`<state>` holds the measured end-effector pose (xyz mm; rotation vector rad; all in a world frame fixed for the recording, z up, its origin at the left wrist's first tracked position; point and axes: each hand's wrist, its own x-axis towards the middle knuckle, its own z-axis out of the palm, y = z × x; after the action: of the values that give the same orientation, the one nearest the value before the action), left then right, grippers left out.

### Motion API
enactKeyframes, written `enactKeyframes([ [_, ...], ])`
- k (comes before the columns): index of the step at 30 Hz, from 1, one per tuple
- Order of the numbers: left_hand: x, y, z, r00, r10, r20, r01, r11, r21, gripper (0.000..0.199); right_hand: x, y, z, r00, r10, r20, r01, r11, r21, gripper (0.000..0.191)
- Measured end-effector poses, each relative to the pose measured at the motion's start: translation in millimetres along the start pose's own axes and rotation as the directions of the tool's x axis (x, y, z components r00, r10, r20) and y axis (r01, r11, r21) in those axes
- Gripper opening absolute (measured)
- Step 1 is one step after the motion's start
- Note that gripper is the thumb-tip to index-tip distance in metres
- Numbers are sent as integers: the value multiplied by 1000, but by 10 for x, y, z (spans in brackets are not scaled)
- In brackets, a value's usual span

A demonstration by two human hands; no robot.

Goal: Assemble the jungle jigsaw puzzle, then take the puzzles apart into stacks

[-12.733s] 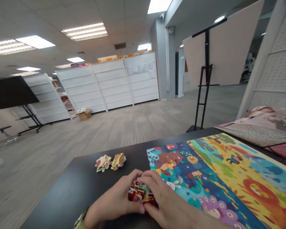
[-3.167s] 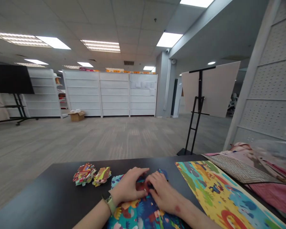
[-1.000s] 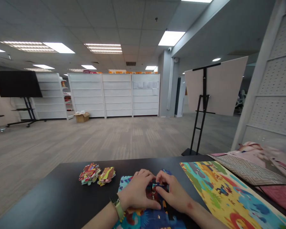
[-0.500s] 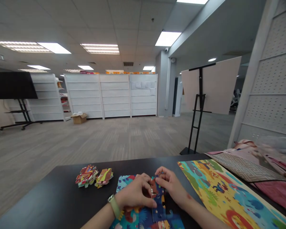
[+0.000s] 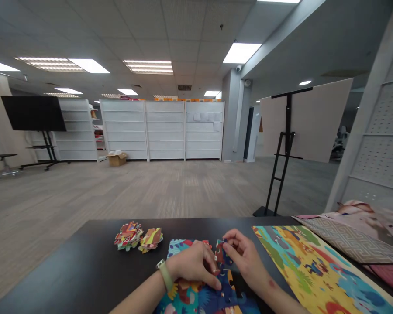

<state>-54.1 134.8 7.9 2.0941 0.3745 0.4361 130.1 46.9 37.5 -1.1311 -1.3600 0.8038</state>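
A partly joined jigsaw puzzle (image 5: 186, 301) in blues with colourful figures lies on the dark table in front of me. My left hand (image 5: 196, 266), with a pale green watch band on its wrist, bends over it; thumb and curled fingertips press on the pieces and hold them. Between the thumb and fingers of my right hand (image 5: 245, 257) is a puzzle piece (image 5: 220, 251) with reddish-brown and dark blue parts, at the puzzle's upper right edge. Whether that piece is locked to its neighbours I cannot tell. My left hand covers part of the puzzle.
Two piles of loose puzzle pieces (image 5: 129, 235) sit at the table's back left. To the right lies a colourful animal picture sheet (image 5: 301, 257), beside a patterned, pink-edged cloth item (image 5: 347, 237). Beyond the table stands a black easel (image 5: 278, 174) with a board.
My right hand has drawn the puzzle piece slightly away and tilted it up at the puzzle's upper edge. My left hand stays on the puzzle. The view has turned a little left.
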Motion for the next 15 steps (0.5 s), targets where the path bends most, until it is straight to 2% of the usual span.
enactKeyframes([
  [2, -1, 11, -1, 999, 31, 10, -32, 999, 38, 54, 17, -79, -72, 989, -64, -132, 58, 997, -48, 44],
  [3, -1, 16, 1, 999, 51, 12, -51, 997, 50, 53, 24, -120, -115, 982, -86, -168, 75, 995, -70, 43],
  [4, -1, 18, 5, 998, 61, 10, -61, 997, 52, 52, 29, -158, -157, 986, -84, -147, 73, 994, -81, 41],
  [6, -1, 13, 12, 999, 52, -4, -52, 998, 30, 50, 28, -212, -211, 998, -25, 60, 31, 995, -95, 38],
  [8, -2, 3, 10, 1000, 25, -12, -25, 1000, -18, 49, 8, -232, -207, 953, 46, 301, 0, 988, -152, 34],
  [9, -5, 0, 4, 1000, 11, -11, -11, 999, -44, 50, -6, -232, -184, 928, 67, 367, 5, 981, -193, 31],
  [12, -17, 17, -36, 1000, -20, -3, 19, 994, -107, 54, -51, -218, -81, 920, 83, 383, 32, 958, -285, 20],
  [15, -29, 69, -74, 998, -52, -28, 47, 988, -147, 58, -68, -189, -14, 900, 119, 419, -42, 981, -188, 21],
])
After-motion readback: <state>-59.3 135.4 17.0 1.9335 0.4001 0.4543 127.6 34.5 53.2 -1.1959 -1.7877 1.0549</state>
